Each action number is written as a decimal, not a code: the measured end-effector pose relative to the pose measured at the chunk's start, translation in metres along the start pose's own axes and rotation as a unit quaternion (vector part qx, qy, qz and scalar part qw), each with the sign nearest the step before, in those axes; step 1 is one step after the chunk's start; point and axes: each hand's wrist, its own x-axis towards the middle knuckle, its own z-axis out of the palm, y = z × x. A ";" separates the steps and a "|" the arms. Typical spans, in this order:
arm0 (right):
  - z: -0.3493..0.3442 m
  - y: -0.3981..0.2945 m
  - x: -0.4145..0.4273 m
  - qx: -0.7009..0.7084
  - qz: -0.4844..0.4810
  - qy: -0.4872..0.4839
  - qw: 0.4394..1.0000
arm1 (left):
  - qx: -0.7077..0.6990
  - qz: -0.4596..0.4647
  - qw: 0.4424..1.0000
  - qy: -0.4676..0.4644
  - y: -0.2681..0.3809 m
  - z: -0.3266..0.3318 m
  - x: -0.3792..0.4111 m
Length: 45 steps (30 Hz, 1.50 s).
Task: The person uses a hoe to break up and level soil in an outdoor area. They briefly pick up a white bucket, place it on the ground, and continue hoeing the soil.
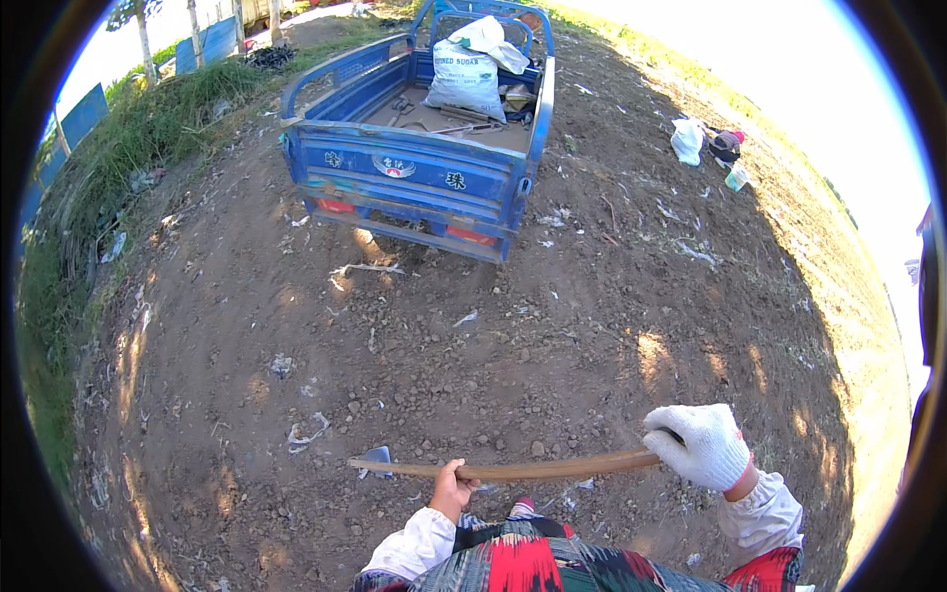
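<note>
A long wooden handle (555,468) lies nearly level across the front of my body. At its left end shows a small metal blade (377,455), like that of a hoe, close to the soil. My left hand (453,488), bare below a white sleeve, grips the handle near the blade end. Around the handle's right end is closed my right hand (695,446), in a white knitted glove with a red cuff edge; the glove hides that end. One shoe tip (524,505) is seen below the handle.
Ahead stands a blue cargo tricycle bed (414,174) holding a white woven sack (464,81) and loose tools. Further right on the soil are a white bag (688,140), dark items and a small bucket (737,177). Plastic scraps dot the ground; a grassy bank (148,126) borders the left.
</note>
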 end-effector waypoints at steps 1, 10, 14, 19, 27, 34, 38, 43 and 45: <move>0.000 -0.009 0.003 0.002 -0.009 0.037 0.999 | -0.003 -0.004 1.000 0.003 0.004 0.001 -0.001; -0.002 -0.058 0.030 -0.003 -0.059 0.106 0.993 | -0.047 0.007 0.999 -0.009 0.039 -0.004 -0.012; 0.004 -0.060 0.021 -0.025 -0.007 0.062 0.998 | -0.064 -0.011 0.998 -0.017 0.022 -0.009 -0.007; 0.015 -0.035 -0.012 -0.044 0.064 -0.033 0.996 | -0.058 -0.045 0.997 -0.031 0.002 -0.007 -0.018; 0.048 0.040 -0.107 -0.185 0.136 -0.363 0.903 | -0.015 -0.146 0.989 0.030 -0.081 -0.014 -0.002; 0.168 0.054 -0.131 -0.070 0.182 -0.375 0.906 | 0.006 0.016 0.995 0.098 -0.012 -0.023 0.012; 0.265 0.027 -0.078 0.083 0.177 -0.394 0.898 | 0.075 0.089 0.986 0.119 0.036 -0.016 0.015; 0.372 -0.004 -0.028 0.291 0.165 -0.437 0.835 | 0.171 0.151 0.956 0.183 0.039 -0.008 0.000; 0.380 -0.013 -0.036 0.286 0.188 -0.463 0.818 | 0.170 0.133 0.959 0.185 0.024 -0.025 0.006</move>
